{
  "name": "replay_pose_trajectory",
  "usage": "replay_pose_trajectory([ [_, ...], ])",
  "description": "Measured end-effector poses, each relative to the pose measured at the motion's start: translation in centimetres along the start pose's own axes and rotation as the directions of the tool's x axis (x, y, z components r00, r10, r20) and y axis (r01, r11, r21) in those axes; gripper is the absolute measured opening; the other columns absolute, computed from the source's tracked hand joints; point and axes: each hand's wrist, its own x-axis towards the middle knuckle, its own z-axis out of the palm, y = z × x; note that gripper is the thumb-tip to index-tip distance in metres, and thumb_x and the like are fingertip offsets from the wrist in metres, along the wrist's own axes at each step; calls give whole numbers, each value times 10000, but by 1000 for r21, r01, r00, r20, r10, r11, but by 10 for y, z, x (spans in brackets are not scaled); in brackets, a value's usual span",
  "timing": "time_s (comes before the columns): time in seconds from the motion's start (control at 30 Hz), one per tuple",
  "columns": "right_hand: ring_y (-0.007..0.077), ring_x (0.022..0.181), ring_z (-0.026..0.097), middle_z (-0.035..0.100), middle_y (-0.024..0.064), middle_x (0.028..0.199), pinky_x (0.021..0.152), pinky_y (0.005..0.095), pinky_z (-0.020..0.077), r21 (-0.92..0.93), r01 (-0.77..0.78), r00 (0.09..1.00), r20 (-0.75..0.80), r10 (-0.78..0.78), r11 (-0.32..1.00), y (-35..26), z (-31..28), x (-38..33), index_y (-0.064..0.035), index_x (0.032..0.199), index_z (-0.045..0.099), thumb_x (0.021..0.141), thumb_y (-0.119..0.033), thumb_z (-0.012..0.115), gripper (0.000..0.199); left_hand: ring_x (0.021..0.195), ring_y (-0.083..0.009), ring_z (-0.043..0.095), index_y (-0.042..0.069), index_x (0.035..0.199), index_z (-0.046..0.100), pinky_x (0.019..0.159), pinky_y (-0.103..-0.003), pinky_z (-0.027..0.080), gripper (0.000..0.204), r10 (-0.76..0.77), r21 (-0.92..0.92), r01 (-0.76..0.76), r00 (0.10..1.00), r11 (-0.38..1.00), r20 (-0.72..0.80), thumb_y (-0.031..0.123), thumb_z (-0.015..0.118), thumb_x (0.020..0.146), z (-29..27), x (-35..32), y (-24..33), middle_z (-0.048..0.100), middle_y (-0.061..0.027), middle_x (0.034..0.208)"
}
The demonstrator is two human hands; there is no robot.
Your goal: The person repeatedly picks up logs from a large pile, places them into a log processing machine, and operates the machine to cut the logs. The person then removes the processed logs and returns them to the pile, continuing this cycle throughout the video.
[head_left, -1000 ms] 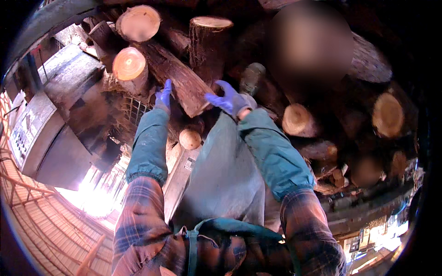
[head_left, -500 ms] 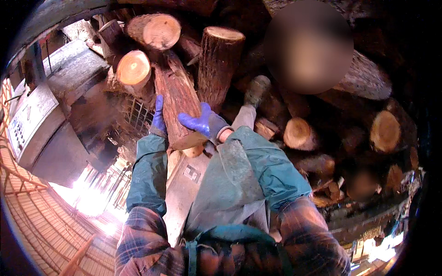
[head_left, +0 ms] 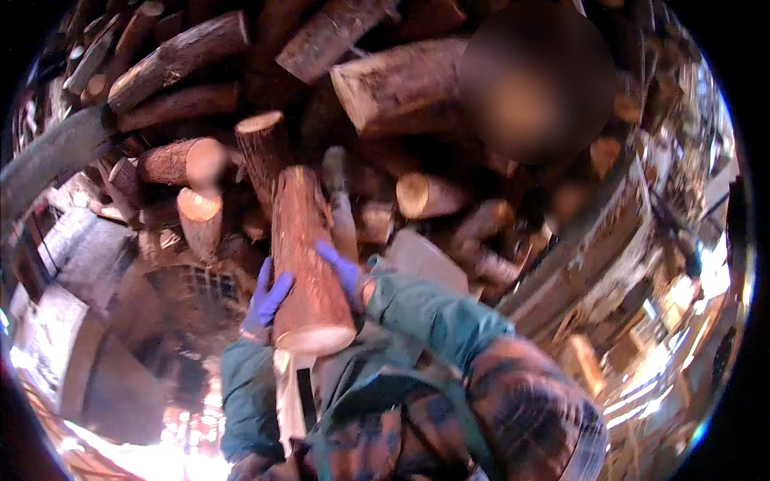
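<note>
A thick, reddish-barked log [head_left: 306,248] stands out in front of my body, its pale cut end facing me. My left hand [head_left: 267,298], in a purple glove, is closed against the log's left side. On the opposite side, the purple-gloved right hand [head_left: 346,268] grips the bark, fingers along its upper face. Just beyond the log's far end, another log [head_left: 263,148] stands upright. My boot [head_left: 336,167] shows to the right of the held log's far end. The undersides of both hands are hidden.
Many logs lie piled ahead, including a large split-faced log [head_left: 401,84] and a round-ended log [head_left: 425,196]. At left are a grey metal machine [head_left: 60,341] and a dark grate [head_left: 212,284]. A long timber beam [head_left: 585,244] slants along the right.
The view has swung to the right, showing more of the log pile. Both hands keep hold of the log, which now sits closer to my body with its cut end more visible.
</note>
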Motion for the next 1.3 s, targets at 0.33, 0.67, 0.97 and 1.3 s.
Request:
replay_pose_trajectory([
  [0.33, 230, 1376, 419, 420, 114, 1522, 1124, 403, 381, -82, 628, 708, 471, -525, 774, 85, -6, -153, -25, 1500, 391, 973, -522, 556, 743, 1426, -320, 295, 16, 1576, 57, 1184, -441, 235, 1307, 327, 468, -398, 917, 789, 228, 449, 893, 669, 99, -188, -5, 254, -183, 1562],
  [0.67, 84, 1171, 569, 596, -10, 1363, 1015, 305, 470, 412, 713, 374, 461, -805, 568, 32, -114, -254, -78, 1383, 569, 1002, -363, 594, 477, 1313, -363, 420, 48, 1544, 189, 1093, -473, 356, 1047, 462, 651, -745, 532, -144, 710, 689, 608, 830, 196, -150, -117, 386, -233, 1480],
  [0.97, 243, 1286, 514, 562, 146, 1383, 1113, 381, 393, -934, 352, -163, 9, -987, -67, 236, -377, -436, -59, 1454, 439, 897, -286, 705, 657, 1088, -361, 600, 34, 1317, 567, 993, -431, 446, 555, -507, 413, -908, 390, -72, 769, 358, 696, 885, 264, -180, -319, 639, -211, 1174],
  [1.3, 411, 1226, 544, 565, 254, 1317, 1057, 458, 441, -884, 138, -599, -433, -674, 446, 365, -425, -339, 13, 1373, 485, 640, -584, 820, 1003, 1147, -397, 603, 76, 1317, 597, 990, -456, 481, 486, -714, 436, -853, 494, -287, 496, 360, 599, 922, 273, -151, -322, 643, -212, 1243],
])
